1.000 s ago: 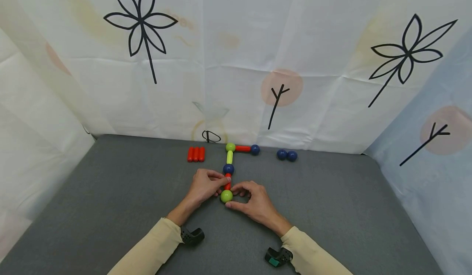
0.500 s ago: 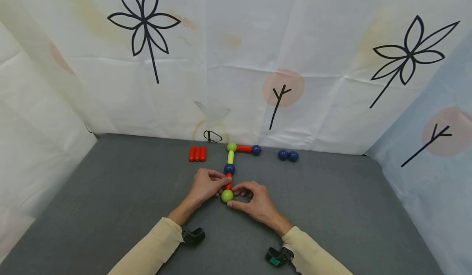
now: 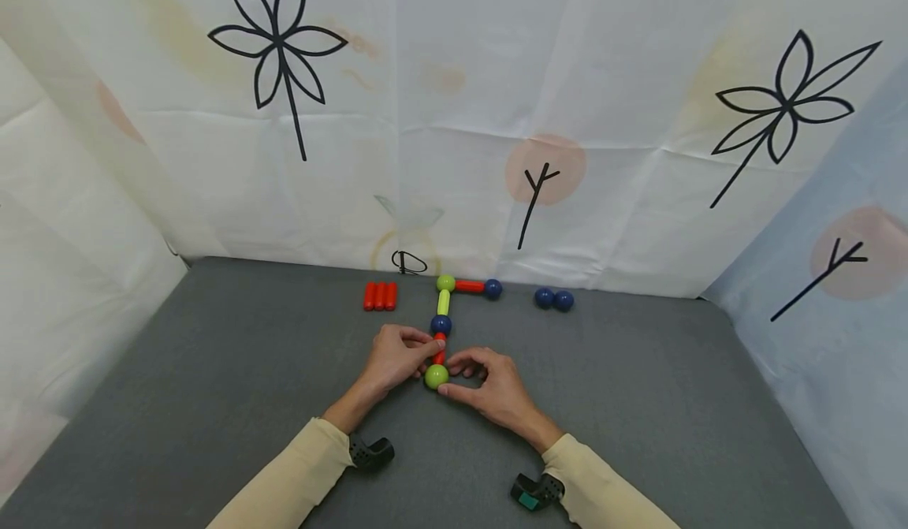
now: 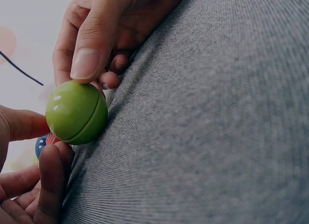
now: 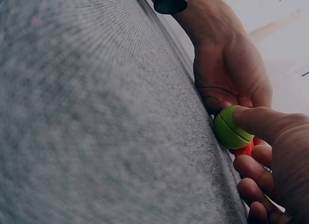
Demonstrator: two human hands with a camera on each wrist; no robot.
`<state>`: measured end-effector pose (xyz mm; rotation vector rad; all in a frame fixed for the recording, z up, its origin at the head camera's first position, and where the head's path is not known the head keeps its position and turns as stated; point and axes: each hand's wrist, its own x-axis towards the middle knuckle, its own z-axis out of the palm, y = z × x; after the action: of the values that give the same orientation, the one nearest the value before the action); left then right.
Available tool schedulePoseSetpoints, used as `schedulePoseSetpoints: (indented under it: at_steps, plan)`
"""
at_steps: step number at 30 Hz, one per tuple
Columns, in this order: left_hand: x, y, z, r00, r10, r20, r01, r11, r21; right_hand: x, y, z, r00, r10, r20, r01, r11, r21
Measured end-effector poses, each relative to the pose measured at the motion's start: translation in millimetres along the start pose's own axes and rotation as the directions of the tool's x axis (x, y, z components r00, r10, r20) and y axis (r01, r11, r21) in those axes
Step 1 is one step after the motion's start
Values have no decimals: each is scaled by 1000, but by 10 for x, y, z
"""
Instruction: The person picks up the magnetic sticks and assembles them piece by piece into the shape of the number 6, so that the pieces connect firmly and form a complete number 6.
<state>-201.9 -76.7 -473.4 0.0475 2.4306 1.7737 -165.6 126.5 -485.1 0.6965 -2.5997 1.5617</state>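
Note:
My left hand (image 3: 399, 354) pinches a red rod (image 3: 440, 349) between thumb and fingers. At the rod's near end sits a green ball (image 3: 436, 377), and my right hand (image 3: 494, 387) holds that ball, its thumb pressing the near side. In the left wrist view the green ball (image 4: 77, 112) shows a seam line. The rod's far end meets a blue ball (image 3: 441, 324). From there a light green rod (image 3: 443, 303) runs to another green ball (image 3: 445, 283), and a second red rod (image 3: 470, 286) leads right to a blue ball (image 3: 493, 288).
Three red rods (image 3: 380, 296) lie side by side at the back, left of the chain. Two loose blue balls (image 3: 554, 299) lie at the back right. A grey cloth-covered table (image 3: 624, 403) bears everything, with white printed fabric (image 3: 461, 119) hanging behind it.
The head view has shifted slightly. Both hands keep their hold on the red rod and green ball, and the other pieces stay where they were.

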Motion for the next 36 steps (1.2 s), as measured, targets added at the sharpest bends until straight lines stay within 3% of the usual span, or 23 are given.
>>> schedulePoseSetpoints:
  at_steps: [19, 27, 36]
  plan:
    - [-1, -20, 4, 1000, 13, -4, -13, 1000, 7, -2, -11, 5, 1000, 10, 2, -9, 1000, -9]
    - [-2, -21, -6, 1000, 14, -1, -14, 1000, 13, 6, 11, -38, 1000, 26, 6, -26, 999, 42]
    - [8, -22, 4, 1000, -8, 0, 8, 1000, 24, 144, 88, -309, 983, 98, -153, -94, 995, 34]
